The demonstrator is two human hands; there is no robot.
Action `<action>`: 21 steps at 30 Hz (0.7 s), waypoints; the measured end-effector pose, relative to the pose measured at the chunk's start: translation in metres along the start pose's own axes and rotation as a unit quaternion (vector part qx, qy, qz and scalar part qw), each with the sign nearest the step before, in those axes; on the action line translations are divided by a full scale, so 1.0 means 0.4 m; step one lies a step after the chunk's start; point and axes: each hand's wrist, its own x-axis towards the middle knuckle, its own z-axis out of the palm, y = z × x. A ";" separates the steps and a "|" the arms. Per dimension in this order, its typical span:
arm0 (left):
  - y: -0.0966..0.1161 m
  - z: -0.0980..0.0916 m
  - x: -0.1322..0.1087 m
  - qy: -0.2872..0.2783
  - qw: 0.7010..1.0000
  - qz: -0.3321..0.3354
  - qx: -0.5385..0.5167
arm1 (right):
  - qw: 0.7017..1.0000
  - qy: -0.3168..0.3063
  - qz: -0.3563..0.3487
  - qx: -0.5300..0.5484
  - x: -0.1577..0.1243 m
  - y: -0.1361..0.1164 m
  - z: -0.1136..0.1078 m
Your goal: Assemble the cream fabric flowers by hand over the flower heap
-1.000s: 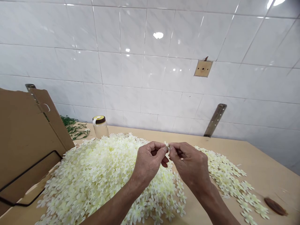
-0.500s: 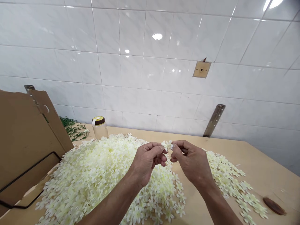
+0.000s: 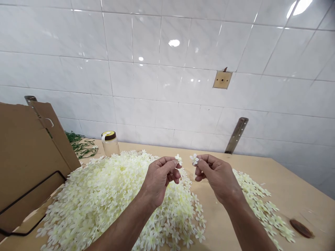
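Between thumb and forefinger, my left hand (image 3: pixel 162 176) pinches a small white artificial flower (image 3: pixel 178 159). Another white flower (image 3: pixel 194 159) is pinched at the fingertips of my right hand (image 3: pixel 215 177). The two hands face each other above the table with a narrow gap between the flowers. Under and left of my left hand spreads a big heap of pale yellow-white artificial flowers (image 3: pixel 104 195). A smaller scatter of the same flowers (image 3: pixel 261 204) lies beyond my right forearm, partly hidden by it.
A clear jar with a brown and yellow lid (image 3: pixel 110 148) stands behind the heap. Green stems (image 3: pixel 81 144) lie beside a cardboard box (image 3: pixel 34 146) with a black metal frame (image 3: pixel 31 190) at left. A brown oval object (image 3: pixel 301 228) sits at right on the table (image 3: pixel 295 188).
My hands have moved apart. Flowers that were together between my fingertips are now separate, one in each hand. The camera view has shifted slightly.
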 end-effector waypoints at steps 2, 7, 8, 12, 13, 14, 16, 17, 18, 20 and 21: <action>0.000 0.000 0.000 0.005 1.000 0.002 0.005 | 0.997 0.028 -0.026 -0.069 0.001 0.011 0.003; -0.009 -0.007 0.009 -0.002 1.000 -0.010 0.026 | 0.956 -0.016 -0.130 -0.262 0.002 0.038 0.017; -0.012 -0.009 0.012 -0.002 0.999 -0.012 0.033 | 0.950 -0.038 -0.138 -0.276 0.001 0.040 0.020; -0.026 -0.017 0.023 0.005 0.997 0.002 0.076 | 0.967 -0.041 -0.132 -0.215 -0.003 0.045 0.029; -0.028 -0.017 0.024 0.006 0.996 0.006 0.086 | 0.973 -0.035 -0.126 -0.192 -0.004 0.044 0.032; -0.029 -0.016 0.024 0.006 0.996 0.009 0.093 | 0.978 -0.030 -0.120 -0.171 -0.005 0.044 0.034; -0.030 -0.012 0.020 -0.003 0.994 0.009 0.104 | 0.984 -0.029 -0.110 -0.140 -0.006 0.043 0.039; -0.029 -0.009 0.018 -0.011 0.994 0.007 0.109 | 0.985 -0.028 -0.107 -0.130 -0.007 0.042 0.042; -0.027 -0.007 0.015 -0.020 0.993 0.006 0.112 | 0.986 -0.026 -0.107 -0.122 -0.008 0.042 0.043; -0.023 -0.002 0.010 -0.034 0.993 0.007 0.116 | 0.987 -0.016 -0.111 -0.114 -0.009 0.042 0.045; -0.020 -0.001 0.008 -0.038 0.992 0.010 0.117 | 0.987 -0.009 -0.115 -0.113 -0.010 0.041 0.044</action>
